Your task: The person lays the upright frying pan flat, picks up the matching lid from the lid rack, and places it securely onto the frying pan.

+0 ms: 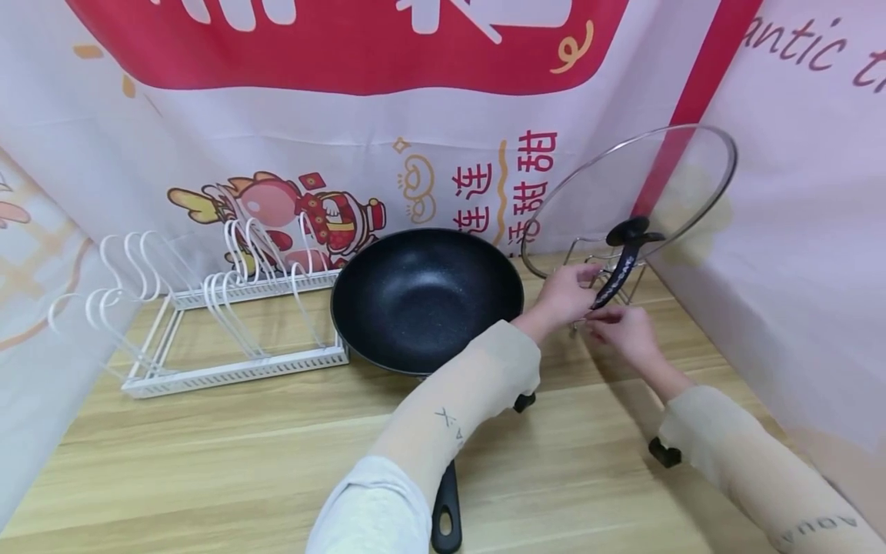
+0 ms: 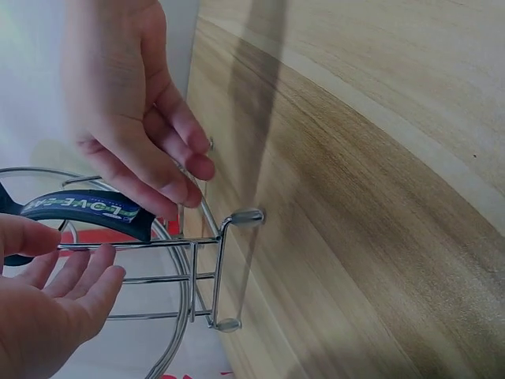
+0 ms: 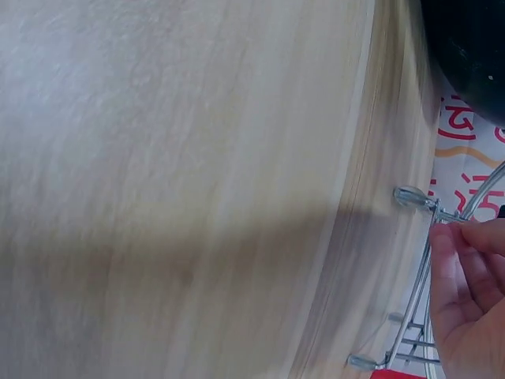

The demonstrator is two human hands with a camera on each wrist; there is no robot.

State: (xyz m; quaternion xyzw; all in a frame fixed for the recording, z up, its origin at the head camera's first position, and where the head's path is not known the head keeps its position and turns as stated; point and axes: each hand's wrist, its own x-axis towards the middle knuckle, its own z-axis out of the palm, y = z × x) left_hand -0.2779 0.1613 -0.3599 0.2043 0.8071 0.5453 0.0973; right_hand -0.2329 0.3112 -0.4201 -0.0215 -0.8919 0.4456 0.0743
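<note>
A round glass lid (image 1: 602, 192) with a steel rim leans upright in a small wire lid rack (image 2: 193, 276) at the back right. Its curved black handle (image 1: 618, 273) faces the person. My left hand (image 1: 564, 292) is at the left of the handle, its thumb and fingers on either side of a rack wire. My right hand (image 1: 626, 331) pinches the rack's front wire near the handle's lower end. In the right wrist view, its fingertips (image 3: 443, 237) meet close beside a clear-capped foot (image 3: 410, 197) of the rack.
A black wok (image 1: 425, 300) stands left of my hands, its handle (image 1: 447, 515) pointing toward the person under the left forearm. Further left is a white rack (image 1: 242, 373) with curved dividers. Printed cloth (image 1: 429, 115) walls the wooden table (image 1: 208, 469) at the back and sides.
</note>
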